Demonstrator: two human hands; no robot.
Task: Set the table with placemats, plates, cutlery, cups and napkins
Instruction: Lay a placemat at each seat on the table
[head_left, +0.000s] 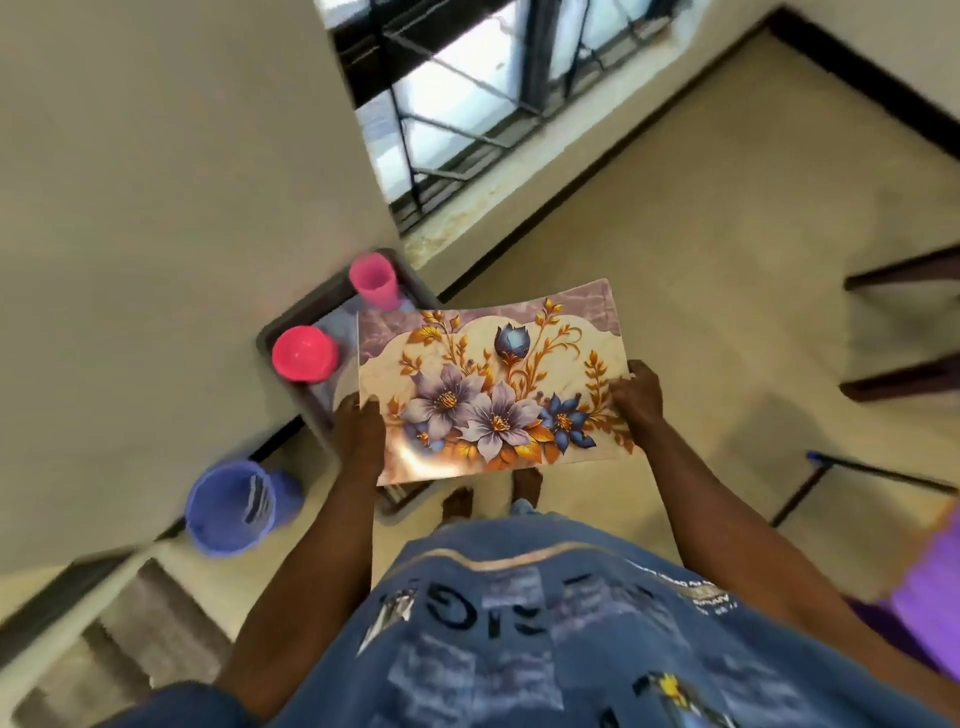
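Both hands, left hand (358, 421) and right hand (638, 395), grip the placemat (493, 379) by its short edges. Its long axis runs between them, mid-frame

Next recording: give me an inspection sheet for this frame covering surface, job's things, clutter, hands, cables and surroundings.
Surface: no dining table in view; dark tray low by the wall.
Job's things: floral placemat held level above the floor; two pink cups on the tray, upright.
Clutter: blue bucket on the floor beside the wall.
Hands: left hand grips the placemat's left edge; right hand grips its right edge.
Cables: nothing seen.
Surroundings: barred window, beige floor, dark furniture legs at right, steps at lower left.
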